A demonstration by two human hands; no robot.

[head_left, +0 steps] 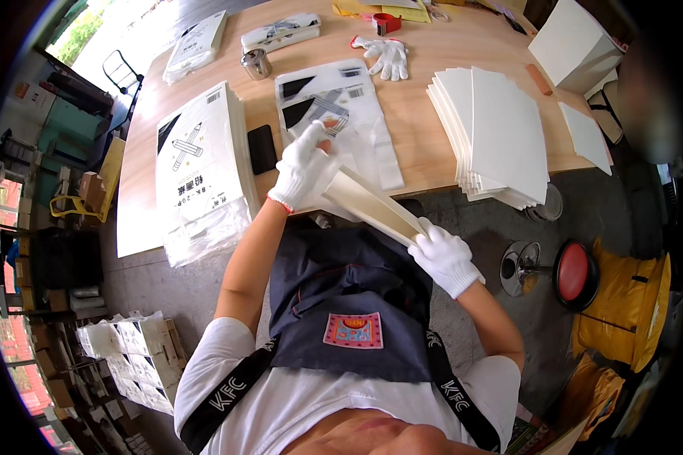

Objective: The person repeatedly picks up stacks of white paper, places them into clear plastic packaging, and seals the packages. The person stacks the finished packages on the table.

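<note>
A bent stack of white paper sheets slants between my hands, in front of the table's near edge. My right hand, in a white knit glove, is closed round its lower right end. At the upper left end, my gloved left hand pinches what looks like a clear plastic bag; bare fingertips show through the glove. How far the bag covers the sheets cannot be told. Beyond my left hand lie flat printed plastic bags. A black phone is to the left of that hand.
A tall pile of packaged paper stands left on the wooden table, fanned white sheets right. Farther back are a metal cup, a spare glove and a red tape dispenser. A red-seated stool stands right.
</note>
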